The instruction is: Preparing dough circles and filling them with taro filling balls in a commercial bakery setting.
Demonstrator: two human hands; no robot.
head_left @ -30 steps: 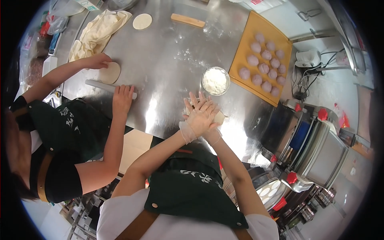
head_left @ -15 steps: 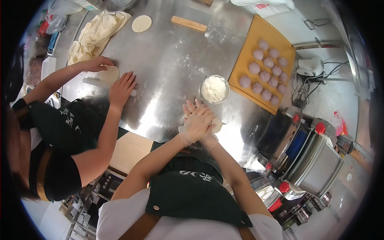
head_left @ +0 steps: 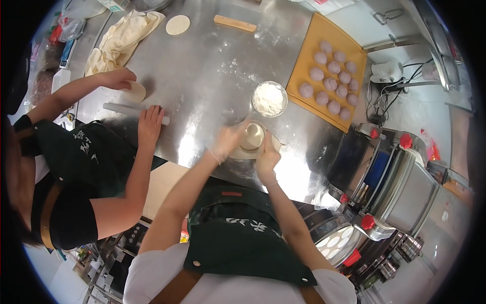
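Observation:
A round metal cup (head_left: pixel 251 136) stands mouth-up on a flattened pale dough sheet (head_left: pixel 242 153) near the front edge of the steel table (head_left: pixel 202 76). My left hand (head_left: pixel 226 142), gloved and blurred, grips the cup's left side. My right hand (head_left: pixel 266 156) holds its right side, with the thumb up along the rim and the heel on the dough. Just behind the cup is a glass bowl of flour (head_left: pixel 269 99).
To my left, a co-worker rolls with a white rolling pin (head_left: pixel 132 108) and keeps one hand on a dough disc (head_left: pixel 134 91). An orange board (head_left: pixel 310 46) with several dough balls lies back right. A wooden pin (head_left: pixel 235 23), another disc (head_left: pixel 178 24) and a cloth (head_left: pixel 120 39) lie further back. A steel machine (head_left: pixel 400 187) stands right.
My hands were stacked together pressing down; they have parted to either side, uncovering the metal cup. The co-worker's near hand has slid along the white pin.

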